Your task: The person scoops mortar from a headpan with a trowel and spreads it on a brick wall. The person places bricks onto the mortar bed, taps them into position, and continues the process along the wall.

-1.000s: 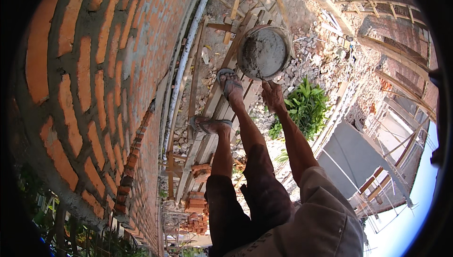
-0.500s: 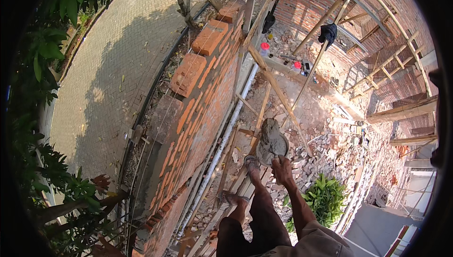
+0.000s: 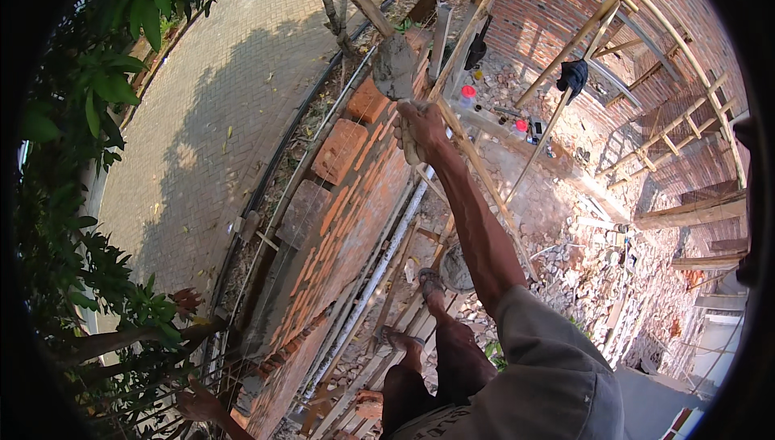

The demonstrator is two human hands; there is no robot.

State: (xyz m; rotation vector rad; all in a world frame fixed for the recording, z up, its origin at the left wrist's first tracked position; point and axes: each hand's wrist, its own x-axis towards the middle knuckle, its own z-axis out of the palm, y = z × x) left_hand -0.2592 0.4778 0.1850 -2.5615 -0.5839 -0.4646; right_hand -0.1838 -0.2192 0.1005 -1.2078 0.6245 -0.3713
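Outdoor site, bright sun. Block-paved lane (image 3: 194,133), broad shadow over its right side. Dark foliage (image 3: 60,246) along lane's left edge, slim tree trunk (image 3: 338,28) just off its right edge. Rubble ground (image 3: 565,266) sunlit in patches; red brick wall (image 3: 523,6) at its far edge, wooden poles (image 3: 583,35) in front.

The mortar (image 3: 394,67) is grey; the brick wall (image 3: 343,212) orange, striped grey. Left, pale paving (image 3: 190,133) repeats small blocks beside green leaves (image 3: 153,0). The pipe (image 3: 372,278) is mottled white, the sleeve (image 3: 553,343) grey-brown.
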